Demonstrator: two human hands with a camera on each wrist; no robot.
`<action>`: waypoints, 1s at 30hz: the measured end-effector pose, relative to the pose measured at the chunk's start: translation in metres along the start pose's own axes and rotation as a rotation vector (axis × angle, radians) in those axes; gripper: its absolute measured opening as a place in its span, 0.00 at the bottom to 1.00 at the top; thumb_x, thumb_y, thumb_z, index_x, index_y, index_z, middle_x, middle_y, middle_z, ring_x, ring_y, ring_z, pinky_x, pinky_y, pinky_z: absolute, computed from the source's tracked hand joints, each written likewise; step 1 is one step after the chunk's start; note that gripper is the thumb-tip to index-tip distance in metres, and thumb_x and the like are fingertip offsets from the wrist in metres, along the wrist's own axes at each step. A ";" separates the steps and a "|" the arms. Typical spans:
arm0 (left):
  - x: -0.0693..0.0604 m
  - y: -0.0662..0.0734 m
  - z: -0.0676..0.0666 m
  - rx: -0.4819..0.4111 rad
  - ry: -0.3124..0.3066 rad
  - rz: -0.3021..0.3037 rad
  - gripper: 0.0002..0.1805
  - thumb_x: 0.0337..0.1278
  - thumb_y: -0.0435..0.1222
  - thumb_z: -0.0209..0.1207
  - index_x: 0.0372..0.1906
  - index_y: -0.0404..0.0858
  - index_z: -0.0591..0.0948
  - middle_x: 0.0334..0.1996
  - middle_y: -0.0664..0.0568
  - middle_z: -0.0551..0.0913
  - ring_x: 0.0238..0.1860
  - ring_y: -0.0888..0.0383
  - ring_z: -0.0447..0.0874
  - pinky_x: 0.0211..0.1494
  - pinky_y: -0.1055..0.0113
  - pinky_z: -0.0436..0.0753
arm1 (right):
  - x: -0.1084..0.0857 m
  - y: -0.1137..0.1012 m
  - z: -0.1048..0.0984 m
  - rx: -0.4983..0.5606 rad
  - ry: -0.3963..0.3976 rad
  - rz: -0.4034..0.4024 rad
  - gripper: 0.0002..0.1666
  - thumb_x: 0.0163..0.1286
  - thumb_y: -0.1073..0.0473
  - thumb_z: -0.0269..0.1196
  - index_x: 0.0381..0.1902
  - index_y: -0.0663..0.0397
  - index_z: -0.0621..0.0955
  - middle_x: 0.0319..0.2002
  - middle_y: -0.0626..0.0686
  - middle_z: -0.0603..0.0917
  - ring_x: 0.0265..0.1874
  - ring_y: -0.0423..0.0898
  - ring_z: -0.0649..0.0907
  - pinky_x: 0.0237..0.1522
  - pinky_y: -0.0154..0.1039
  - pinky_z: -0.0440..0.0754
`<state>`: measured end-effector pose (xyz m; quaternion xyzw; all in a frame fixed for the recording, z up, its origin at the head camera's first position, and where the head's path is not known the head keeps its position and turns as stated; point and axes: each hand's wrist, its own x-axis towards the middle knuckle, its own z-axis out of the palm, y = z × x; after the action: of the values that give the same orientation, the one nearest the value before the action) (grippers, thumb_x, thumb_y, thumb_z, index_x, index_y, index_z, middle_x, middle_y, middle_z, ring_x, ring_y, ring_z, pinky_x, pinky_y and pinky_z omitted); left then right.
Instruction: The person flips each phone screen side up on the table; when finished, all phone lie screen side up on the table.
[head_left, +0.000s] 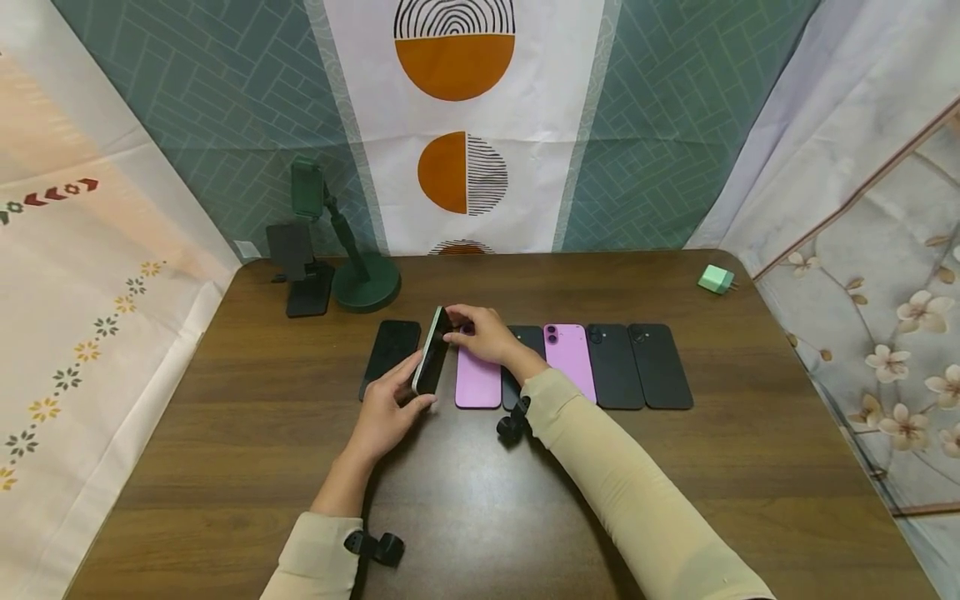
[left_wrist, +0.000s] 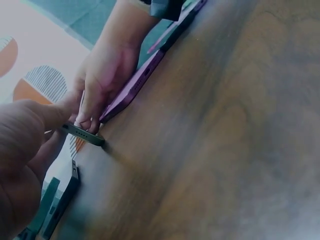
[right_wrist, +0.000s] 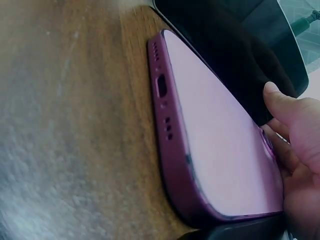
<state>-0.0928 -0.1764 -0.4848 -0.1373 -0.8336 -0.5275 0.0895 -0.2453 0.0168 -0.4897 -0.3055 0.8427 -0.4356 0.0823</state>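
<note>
A phone (head_left: 432,354) stands tilted up on the table, its dark screen turned to the right. My left hand (head_left: 382,421) grips its near end, fingers along the back side and thumb at the lower corner. At the far end, my right hand (head_left: 487,335) pinches the edge, with the thumb (right_wrist: 282,102) against the dark screen. Just right of it a pink phone (head_left: 477,382) lies back up, partly under the right hand. On the other side lies a black phone (head_left: 390,354) with a dark face up.
Rightward run a black phone (head_left: 511,392), a second pink phone (head_left: 572,358) and two more black phones (head_left: 662,367), all back up. Behind stand a black phone stand (head_left: 307,292) and a green stand (head_left: 367,283). A pale green charger plug (head_left: 716,279) sits at the back right.
</note>
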 end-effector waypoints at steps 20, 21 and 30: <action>-0.002 -0.004 -0.006 0.271 0.130 0.043 0.46 0.26 0.34 0.84 0.61 0.26 0.80 0.57 0.37 0.83 0.60 0.41 0.81 0.63 0.48 0.78 | 0.000 0.000 0.001 -0.040 -0.004 0.005 0.25 0.68 0.57 0.70 0.61 0.58 0.81 0.55 0.56 0.85 0.56 0.49 0.82 0.62 0.41 0.77; -0.002 -0.005 -0.006 0.285 0.136 0.048 0.45 0.25 0.34 0.84 0.60 0.26 0.81 0.56 0.37 0.84 0.60 0.41 0.81 0.63 0.48 0.78 | 0.000 0.000 0.001 -0.042 -0.002 0.007 0.25 0.68 0.57 0.70 0.61 0.57 0.81 0.55 0.56 0.85 0.56 0.49 0.82 0.62 0.41 0.77; -0.002 -0.012 -0.004 0.339 0.130 0.014 0.45 0.22 0.37 0.85 0.57 0.25 0.83 0.53 0.37 0.85 0.58 0.41 0.81 0.63 0.47 0.77 | -0.001 0.003 0.001 -0.054 0.020 0.005 0.21 0.67 0.58 0.71 0.57 0.55 0.84 0.53 0.53 0.87 0.55 0.47 0.84 0.60 0.41 0.78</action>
<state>-0.0948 -0.1849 -0.4938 -0.0918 -0.9020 -0.3865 0.1689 -0.2448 0.0178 -0.4929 -0.3011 0.8558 -0.4154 0.0666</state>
